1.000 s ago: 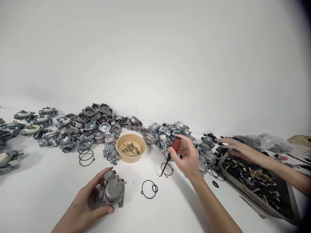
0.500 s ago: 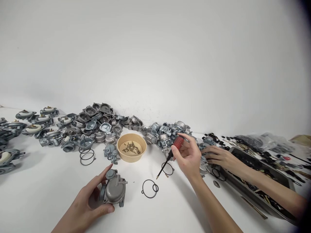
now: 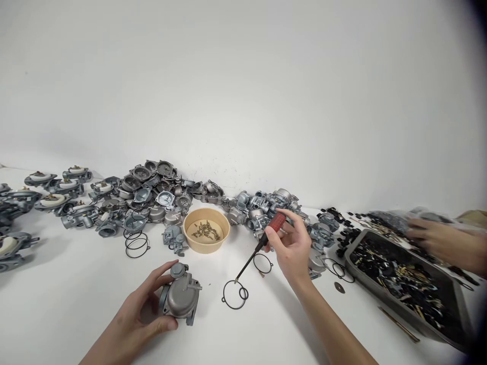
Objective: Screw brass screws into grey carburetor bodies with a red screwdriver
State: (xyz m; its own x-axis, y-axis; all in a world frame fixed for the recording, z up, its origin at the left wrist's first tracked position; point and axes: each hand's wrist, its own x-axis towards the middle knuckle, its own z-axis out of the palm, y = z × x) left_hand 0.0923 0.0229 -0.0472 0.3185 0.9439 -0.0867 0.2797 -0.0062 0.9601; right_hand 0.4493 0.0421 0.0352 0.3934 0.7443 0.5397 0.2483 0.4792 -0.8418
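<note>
My left hand [image 3: 140,314] grips a grey metal carburetor [image 3: 181,295] at the front of the table, thumb and fingers around its left side. In my right hand [image 3: 291,243] is a screwdriver [image 3: 276,223] with a red handle and black shaft, slanting down to the left. A small brass-coloured piece, seemingly a screw [image 3: 236,280], shows at its tip. Below that tip lies a black rubber ring [image 3: 224,294] with a smaller ring overlapping its right edge. Behind the carburetor stands a tan bowl [image 3: 207,248] with many brass screws [image 3: 205,230] inside.
Piles of carburetor parts [image 3: 152,187] line the wall, and carburetors with white floats [image 3: 53,201] stand at left. At right, a grey tray [image 3: 403,329] holds small black and brass parts. Another person's blurred hand [image 3: 437,243] is over parts behind it.
The screwdriver's tip has moved left and now sits over the black ring's top edge. The carburetor has shifted slightly right. The other person's hand has moved right, away from the carburetor pile.
</note>
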